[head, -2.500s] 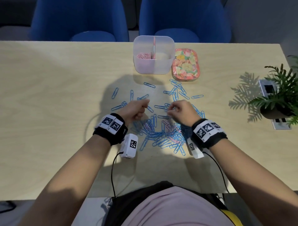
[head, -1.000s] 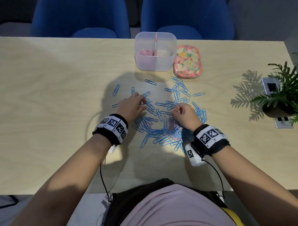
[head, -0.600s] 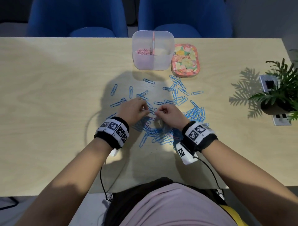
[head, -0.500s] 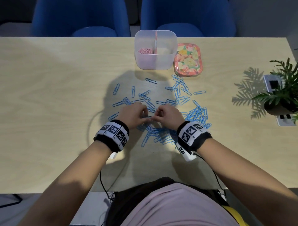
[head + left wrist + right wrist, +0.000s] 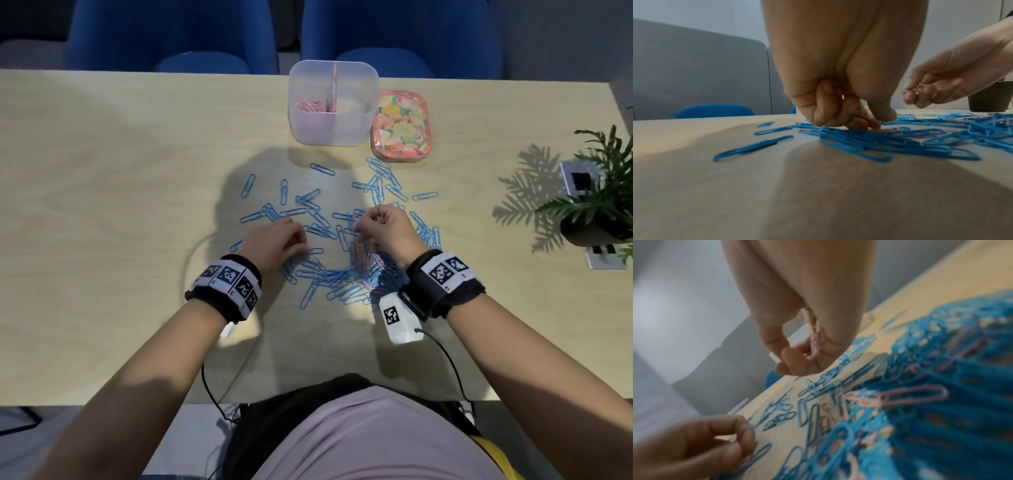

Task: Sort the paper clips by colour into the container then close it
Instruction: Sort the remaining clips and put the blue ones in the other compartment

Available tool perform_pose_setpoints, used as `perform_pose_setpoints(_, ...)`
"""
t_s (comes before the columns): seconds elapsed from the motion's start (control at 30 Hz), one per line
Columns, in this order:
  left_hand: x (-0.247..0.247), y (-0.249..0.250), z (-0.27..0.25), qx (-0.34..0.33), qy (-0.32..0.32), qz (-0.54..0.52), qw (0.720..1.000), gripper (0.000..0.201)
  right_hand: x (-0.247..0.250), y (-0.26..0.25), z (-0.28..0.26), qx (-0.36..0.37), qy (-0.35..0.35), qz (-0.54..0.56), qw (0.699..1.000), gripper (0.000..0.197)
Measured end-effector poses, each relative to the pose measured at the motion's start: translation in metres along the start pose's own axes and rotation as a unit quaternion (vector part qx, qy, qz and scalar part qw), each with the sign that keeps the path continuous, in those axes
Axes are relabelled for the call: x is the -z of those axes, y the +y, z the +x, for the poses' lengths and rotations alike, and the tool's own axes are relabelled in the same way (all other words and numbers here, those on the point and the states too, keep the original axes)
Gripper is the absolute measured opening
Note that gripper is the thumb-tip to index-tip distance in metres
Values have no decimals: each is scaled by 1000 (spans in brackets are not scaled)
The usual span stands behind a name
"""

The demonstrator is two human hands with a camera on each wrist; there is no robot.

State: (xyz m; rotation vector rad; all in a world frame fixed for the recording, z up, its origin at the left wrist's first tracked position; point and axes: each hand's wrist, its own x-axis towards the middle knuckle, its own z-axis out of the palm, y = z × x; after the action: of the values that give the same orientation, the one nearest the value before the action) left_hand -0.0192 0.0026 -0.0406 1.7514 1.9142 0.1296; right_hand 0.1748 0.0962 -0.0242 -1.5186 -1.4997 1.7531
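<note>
While the right hand (image 5: 387, 229) pinches a few pink clips (image 5: 815, 337) just above the pile of blue paper clips (image 5: 342, 274), the left hand (image 5: 274, 243) has curled fingertips (image 5: 869, 123) down on the pile. Further back the container (image 5: 330, 133) holds pink ones in its left compartment, lid (image 5: 400, 126) beside it.

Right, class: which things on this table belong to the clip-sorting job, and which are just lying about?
Part of the job:
- blue clips
- pink clips
- divided tub
- flowery lid
- right hand, holding pink clips
- left hand, fingertips in the pile

Just lying about:
- potted plant
- table socket
- blue chairs
</note>
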Motion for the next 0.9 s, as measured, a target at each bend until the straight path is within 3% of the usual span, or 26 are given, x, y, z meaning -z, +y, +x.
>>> perform_pose_setpoints(0.07,3,0,-1,-7,-8,9,1000,20,-3,-1,-3,-28,-18,66,997,23)
perform_pose_setpoints(0.13,5,1,-2,-2,-12,21,1000,18,-10,-2,-6,-46,-52,48,996,22)
perform_pose_setpoints(0.2,6,3,-2,11,-6,13,1000,18,-19,1,-11,5,-81,-91,993,24)
perform_pose_setpoints(0.3,11,2,-3,45,15,-89,995,18,-33,15,-17,95,-117,-338,929,26)
perform_pose_setpoints(0.37,15,1,-3,59,8,-152,987,23,-39,19,-22,97,-103,-418,897,20)
perform_pose_setpoints(0.43,17,2,-2,75,-4,-221,972,24,-42,20,-24,101,-80,-443,887,18)
perform_pose_setpoints(0.57,16,8,-3,83,-25,-297,951,16,-48,15,-23,80,-73,-443,890,9)
perform_pose_setpoints(0.67,11,9,-7,39,-51,-123,990,17,-40,12,-17,58,-77,-374,922,19)
perform_pose_setpoints(0.73,7,9,-8,22,-54,-4,998,20,-32,11,-13,67,-70,-332,938,20)
perform_pose_setpoints(0.9,12,2,-7,36,-20,-48,998,15,-5,14,-1,61,-44,-293,953,32)
